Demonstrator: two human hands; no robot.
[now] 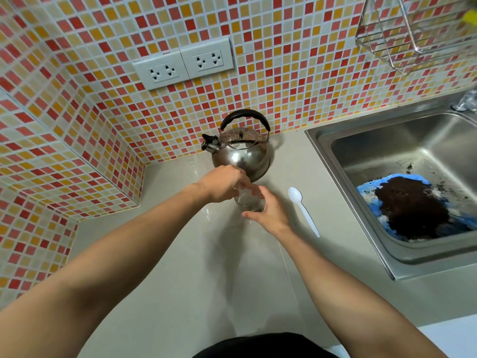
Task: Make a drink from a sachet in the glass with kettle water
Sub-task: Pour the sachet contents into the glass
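A clear glass [249,200] stands on the grey counter [180,267], just in front of a steel kettle [242,151] with a black handle. My left hand [222,184] is over the glass's rim, fingers curled; something small and pale may be pinched there, but it is too blurred to name. My right hand [271,213] wraps the glass's right side, thumb at its base. A white plastic spoon [303,209] lies on the counter to the right of the glass. No sachet is plainly visible.
A steel sink [361,156] at the right holds a blue cloth [371,195] covered with dark grounds. Tiled walls close in the counter at the left and back, with two socket plates [183,64]. A wire rack [413,34] hangs at the upper right.
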